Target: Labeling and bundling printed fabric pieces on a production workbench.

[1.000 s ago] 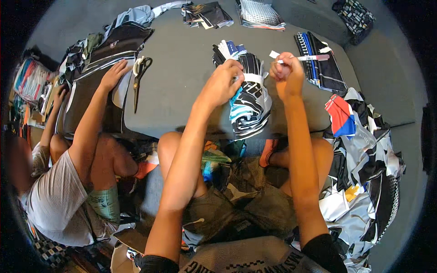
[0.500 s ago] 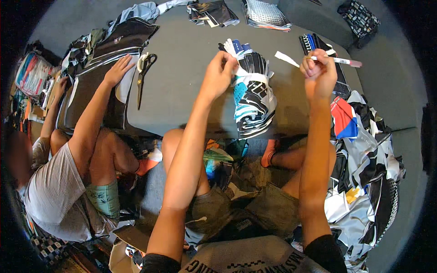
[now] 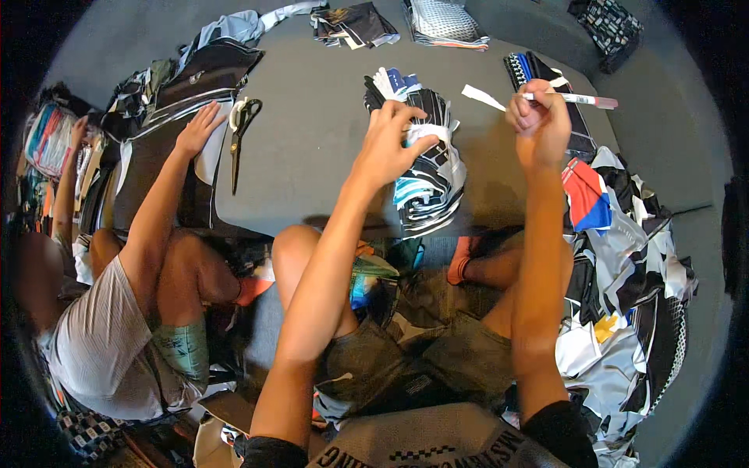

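My left hand [image 3: 394, 143] is over a rolled bundle of fabric pieces [image 3: 431, 175], black, white and turquoise. Its thumb and forefinger are spread apart at the white band [image 3: 431, 131] tied round the bundle's middle; whether they touch it I cannot tell. Raised at the right, my right hand [image 3: 540, 125] is closed on a marker pen [image 3: 581, 99] with a white barrel and a pinkish end, pointing right. A white strip [image 3: 482, 97] reaches to the edge of that hand; whether the fingers hold it is hidden.
Black-handled scissors [image 3: 243, 140] lie on the grey table [image 3: 312, 140]. A co-worker's hand [image 3: 200, 129] rests on dark fabric [image 3: 156, 183] at the left. Folded stacks [image 3: 445, 23] stand at the far edge. Loose fabric pieces [image 3: 616, 218] pile up along the right side.
My left hand has shifted from the bundle's upper left side onto its band, and its thumb and forefinger have spread. The right hand still holds the pen.
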Demonstrator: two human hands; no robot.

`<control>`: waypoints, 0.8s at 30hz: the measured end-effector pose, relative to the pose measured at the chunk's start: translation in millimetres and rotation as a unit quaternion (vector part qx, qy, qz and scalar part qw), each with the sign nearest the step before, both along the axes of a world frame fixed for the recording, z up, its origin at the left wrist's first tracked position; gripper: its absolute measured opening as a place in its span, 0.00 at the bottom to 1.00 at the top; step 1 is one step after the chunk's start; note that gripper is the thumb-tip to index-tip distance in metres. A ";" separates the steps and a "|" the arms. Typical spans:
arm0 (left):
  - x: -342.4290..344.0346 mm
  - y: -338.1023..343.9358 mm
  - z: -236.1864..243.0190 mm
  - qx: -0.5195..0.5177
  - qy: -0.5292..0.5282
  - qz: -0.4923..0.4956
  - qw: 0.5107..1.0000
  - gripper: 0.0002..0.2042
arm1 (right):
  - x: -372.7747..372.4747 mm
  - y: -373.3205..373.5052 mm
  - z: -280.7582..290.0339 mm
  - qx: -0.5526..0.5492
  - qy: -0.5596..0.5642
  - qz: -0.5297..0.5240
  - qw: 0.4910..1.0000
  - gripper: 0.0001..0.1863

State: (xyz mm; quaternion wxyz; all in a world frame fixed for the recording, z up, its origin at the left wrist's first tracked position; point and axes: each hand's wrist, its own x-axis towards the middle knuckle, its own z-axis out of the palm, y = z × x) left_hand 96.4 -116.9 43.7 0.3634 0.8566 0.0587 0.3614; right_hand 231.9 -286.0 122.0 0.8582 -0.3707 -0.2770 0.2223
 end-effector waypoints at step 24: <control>-61.1 49.7 6.8 -0.178 0.235 -0.028 0.955 0.05 | -29.6 42.4 -18.3 -0.070 0.003 -0.014 0.997 0.09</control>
